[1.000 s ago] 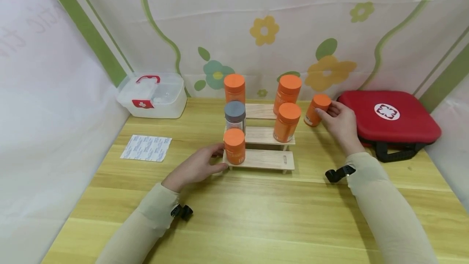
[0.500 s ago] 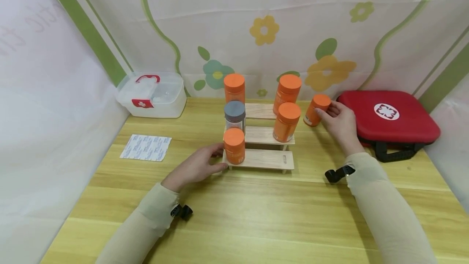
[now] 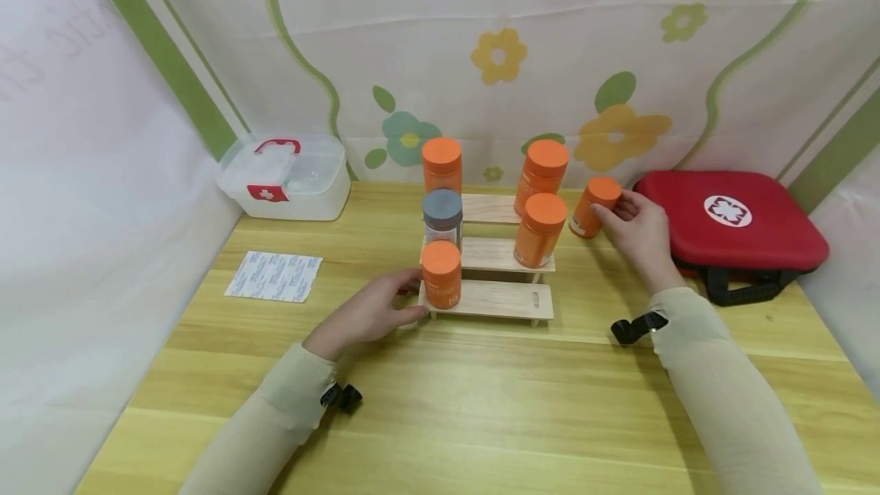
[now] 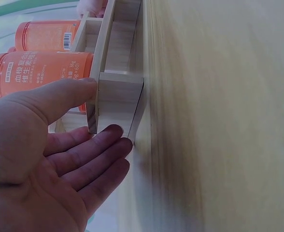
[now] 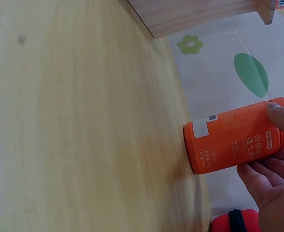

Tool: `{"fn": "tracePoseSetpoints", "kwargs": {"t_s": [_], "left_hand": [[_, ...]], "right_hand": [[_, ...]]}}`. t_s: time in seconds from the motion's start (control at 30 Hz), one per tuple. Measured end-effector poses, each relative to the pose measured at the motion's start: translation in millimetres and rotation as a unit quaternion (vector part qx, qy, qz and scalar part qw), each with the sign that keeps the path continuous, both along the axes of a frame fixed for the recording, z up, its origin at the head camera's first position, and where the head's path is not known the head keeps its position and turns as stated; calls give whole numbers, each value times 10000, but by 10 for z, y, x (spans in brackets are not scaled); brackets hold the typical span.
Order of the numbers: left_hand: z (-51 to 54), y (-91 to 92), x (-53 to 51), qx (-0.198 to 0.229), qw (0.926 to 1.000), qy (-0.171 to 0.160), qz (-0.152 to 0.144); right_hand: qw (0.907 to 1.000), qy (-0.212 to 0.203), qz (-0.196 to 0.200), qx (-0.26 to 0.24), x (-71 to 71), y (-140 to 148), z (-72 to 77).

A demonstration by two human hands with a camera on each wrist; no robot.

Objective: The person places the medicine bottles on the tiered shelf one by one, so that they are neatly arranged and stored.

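Observation:
In the head view a three-step wooden rack [image 3: 491,298] holds several orange jars, among them a front-left jar [image 3: 441,275], plus a grey-capped jar [image 3: 443,218] on the middle step. At the rack's front left corner lies my left hand [image 3: 371,308]. Its thumb touches the lowest step's edge beside the jar, and its loosely straight fingers lie along the end panel [image 4: 118,99]. My right hand [image 3: 639,235] grips an orange jar [image 3: 593,208] near its cap, right of the rack. That jar's base [image 5: 192,149] is at the tabletop; firm contact is hard to tell.
A red first-aid case [image 3: 736,220] with a black handle lies just right of my right hand. At the back left stands a clear plastic first-aid box [image 3: 302,186]. A white printed packet [image 3: 273,277] lies in front of it. A patterned cloth wall [image 3: 412,37] borders the table's back.
Both hands and the held jar stay in place. The view shifts only very slightly.

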State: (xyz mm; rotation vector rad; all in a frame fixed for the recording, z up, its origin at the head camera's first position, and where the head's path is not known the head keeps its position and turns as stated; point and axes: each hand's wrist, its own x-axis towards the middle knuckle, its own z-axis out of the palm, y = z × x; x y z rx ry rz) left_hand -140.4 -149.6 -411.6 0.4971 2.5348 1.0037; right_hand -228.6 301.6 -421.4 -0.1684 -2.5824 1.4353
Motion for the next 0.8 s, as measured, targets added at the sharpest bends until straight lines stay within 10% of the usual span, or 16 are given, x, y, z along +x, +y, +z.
{"fn": "tracePoseSetpoints", "kwargs": {"t_s": [0.8], "left_hand": [[1,-17,-4,90,9999,19,-69]], "right_hand": [[9998,46,-86,201,295,1,180]]}}
